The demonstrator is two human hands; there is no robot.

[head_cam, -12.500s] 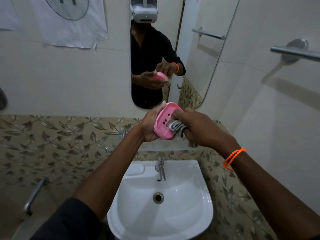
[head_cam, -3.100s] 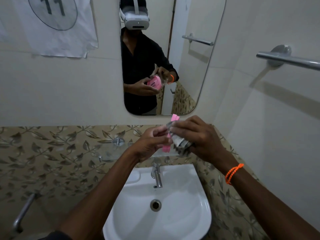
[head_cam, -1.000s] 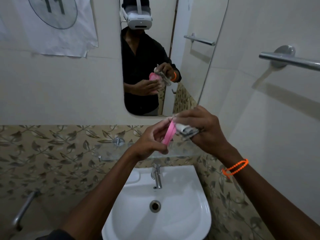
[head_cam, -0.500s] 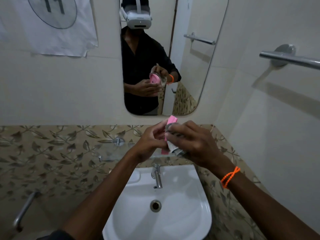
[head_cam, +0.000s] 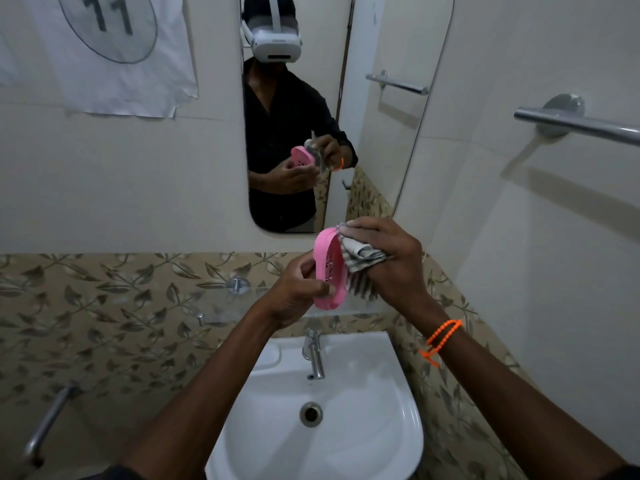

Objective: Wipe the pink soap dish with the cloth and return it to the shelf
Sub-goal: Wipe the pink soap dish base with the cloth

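Here, pink soap dish (head_cam: 329,271) between left hand (head_cam: 294,292) and cloth-wrapped right hand (head_cam: 391,261).

Black shirt sleeves (head_cam: 114,474), orange beaded bracelet (head_cam: 441,337) on right wrist, white headset (head_cam: 275,41) in mirror.

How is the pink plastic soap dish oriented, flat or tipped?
Tipped on edge: the pink plastic soap dish stands nearly vertical, gripped by the left hand.

We lose the pink soap dish (head_cam: 329,271) inner face behind the striped cloth (head_cam: 360,259); towel bar (head_cam: 581,124) and white basin (head_cam: 346,445) are cut by frame edges.
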